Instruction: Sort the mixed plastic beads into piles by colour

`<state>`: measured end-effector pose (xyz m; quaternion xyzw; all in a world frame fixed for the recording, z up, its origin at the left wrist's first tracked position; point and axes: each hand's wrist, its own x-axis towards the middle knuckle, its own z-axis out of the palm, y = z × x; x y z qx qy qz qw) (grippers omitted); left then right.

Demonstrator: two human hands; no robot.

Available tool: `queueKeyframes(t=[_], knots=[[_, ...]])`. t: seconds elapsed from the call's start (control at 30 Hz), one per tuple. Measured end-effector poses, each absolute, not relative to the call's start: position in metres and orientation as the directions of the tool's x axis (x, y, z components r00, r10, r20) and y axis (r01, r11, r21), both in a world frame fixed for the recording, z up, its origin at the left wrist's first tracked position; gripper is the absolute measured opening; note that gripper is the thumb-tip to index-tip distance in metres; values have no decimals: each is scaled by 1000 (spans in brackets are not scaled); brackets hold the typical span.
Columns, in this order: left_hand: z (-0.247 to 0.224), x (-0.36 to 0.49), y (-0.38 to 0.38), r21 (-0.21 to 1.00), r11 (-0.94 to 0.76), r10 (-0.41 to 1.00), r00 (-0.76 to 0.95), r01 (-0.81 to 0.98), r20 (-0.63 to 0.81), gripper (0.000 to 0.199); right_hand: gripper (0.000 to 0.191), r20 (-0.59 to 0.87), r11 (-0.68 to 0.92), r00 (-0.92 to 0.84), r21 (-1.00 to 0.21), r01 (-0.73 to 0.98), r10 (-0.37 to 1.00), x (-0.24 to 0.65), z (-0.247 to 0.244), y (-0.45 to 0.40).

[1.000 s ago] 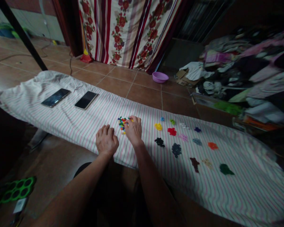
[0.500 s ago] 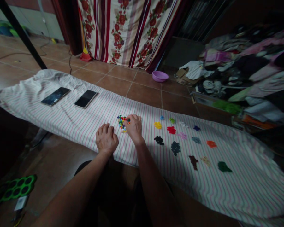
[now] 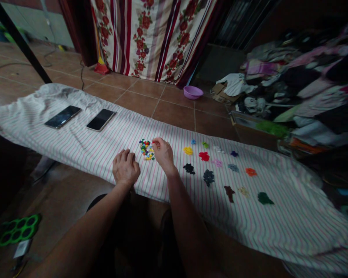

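A mixed pile of tiny coloured pieces (image 3: 146,150), too small to make out closely, lies on the striped cloth (image 3: 127,133). At its right edge my right hand (image 3: 163,153) is closed in a pinch, with a small red piece at the fingertips. My left hand (image 3: 124,168) rests palm down on the cloth, left of the pile, its fingers loosely bent and holding nothing. To the right lie single-colour groups, among them yellow pieces (image 3: 188,150), red pieces (image 3: 204,156), black pieces (image 3: 189,168) and dark green pieces (image 3: 265,198).
Two phones lie on the cloth at the left, a nearer one (image 3: 101,119) and a farther one (image 3: 63,116). Beyond the table, a purple basin (image 3: 193,92) stands on the tiled floor. Heaped clothes (image 3: 316,85) fill the right side.
My right hand has lifted slightly from the pile to its right edge, with a red piece now showing in the pinch. My left hand stays resting. The whole view has shifted a little.
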<state>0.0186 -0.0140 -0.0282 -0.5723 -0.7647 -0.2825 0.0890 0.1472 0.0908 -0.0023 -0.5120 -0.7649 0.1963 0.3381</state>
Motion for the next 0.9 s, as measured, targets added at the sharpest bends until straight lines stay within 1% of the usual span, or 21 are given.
queueKeyframes(t=[0.13, 0.27, 0.63, 0.77, 0.9], knots=[[-30, 19, -14, 314, 192, 821, -327, 930, 468, 26, 24, 296, 384, -246, -675, 630, 923, 154, -2, 92], [-31, 19, -14, 315, 189, 820, -326, 930, 471, 27, 27, 306, 397, -254, -673, 625, 918, 162, -1, 92], [-32, 17, -14, 306, 178, 815, -314, 935, 487, 28, 27, 331, 369, -184, -678, 636, 925, 189, 8, 90], [-30, 18, -14, 301, 182, 817, -314, 936, 483, 30, 28, 346, 343, -113, -729, 592, 931, 206, 11, 92], [-30, 18, -14, 306, 187, 822, -320, 933, 471, 30, 28, 307, 287, -47, -813, 507, 951, 224, 8, 94]])
